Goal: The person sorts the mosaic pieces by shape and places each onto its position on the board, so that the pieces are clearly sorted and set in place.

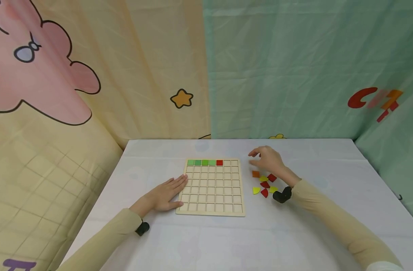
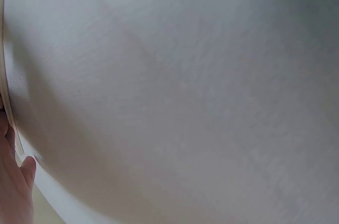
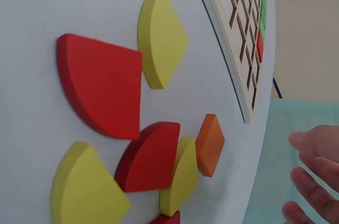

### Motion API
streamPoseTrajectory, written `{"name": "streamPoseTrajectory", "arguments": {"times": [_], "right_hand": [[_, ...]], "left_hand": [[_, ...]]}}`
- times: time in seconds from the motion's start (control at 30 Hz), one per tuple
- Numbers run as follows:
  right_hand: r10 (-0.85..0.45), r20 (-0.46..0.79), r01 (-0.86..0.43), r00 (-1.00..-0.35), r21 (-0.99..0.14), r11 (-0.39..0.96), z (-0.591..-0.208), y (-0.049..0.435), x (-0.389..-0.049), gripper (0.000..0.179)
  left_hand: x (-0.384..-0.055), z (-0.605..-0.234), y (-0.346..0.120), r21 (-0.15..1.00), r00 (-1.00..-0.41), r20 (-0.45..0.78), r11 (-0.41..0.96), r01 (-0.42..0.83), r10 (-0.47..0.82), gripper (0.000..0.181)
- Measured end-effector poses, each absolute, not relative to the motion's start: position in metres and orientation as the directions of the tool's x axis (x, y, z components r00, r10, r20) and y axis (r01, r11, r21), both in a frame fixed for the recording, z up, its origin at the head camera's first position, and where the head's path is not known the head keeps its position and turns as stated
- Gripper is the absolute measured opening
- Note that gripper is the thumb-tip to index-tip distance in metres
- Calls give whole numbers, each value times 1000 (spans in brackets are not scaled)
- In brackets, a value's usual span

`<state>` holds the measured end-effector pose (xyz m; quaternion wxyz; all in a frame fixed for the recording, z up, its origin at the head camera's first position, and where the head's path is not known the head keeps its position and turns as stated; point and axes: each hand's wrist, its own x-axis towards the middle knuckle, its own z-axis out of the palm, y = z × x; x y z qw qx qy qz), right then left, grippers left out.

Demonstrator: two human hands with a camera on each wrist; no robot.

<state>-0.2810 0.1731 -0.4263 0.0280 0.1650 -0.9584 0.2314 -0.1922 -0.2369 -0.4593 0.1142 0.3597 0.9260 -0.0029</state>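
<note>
The left hand, spread, touches the board at left. The right hand, fingers parted, hovers right of it.

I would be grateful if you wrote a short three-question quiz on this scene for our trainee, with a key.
1. Count: how many green squares lie in the top row of the board?
2. True or false: the left hand touches the board, while the right hand is off to its right.
3. Multiple choice: what shape are the loose yellow pieces?
A. full circles
B. quarter circles
C. squares

Key:
1. Four.
2. True; the left hand's fingers lie at the board's left edge.
3. B; each has a curved side.
</note>
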Motion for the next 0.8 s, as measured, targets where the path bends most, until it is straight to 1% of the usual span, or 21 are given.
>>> {"name": "streamPoseTrajectory", "arguments": {"times": [0.13, 0.4, 0.63, 0.8], "right_hand": [[-294, 138, -324, -946, -437, 839, -426, 182, -276, 28], [-253, 111, -277, -961, -424, 862, -426, 196, -267, 29], [-251, 112, -275, -962, -423, 863, -425, 207, -257, 28], [-249, 107, -270, -963, -432, 861, -426, 215, -249, 27]], "left_hand": [[-192, -461, -238, 80, -716, -212, 742, 665, 665, 81], [-192, -459, -237, 80, -716, -205, 741, 667, 667, 81], [-193, -458, -238, 74, -723, -231, 753, 654, 651, 82], [-192, -458, -237, 82, -721, -227, 751, 656, 655, 82]]}}
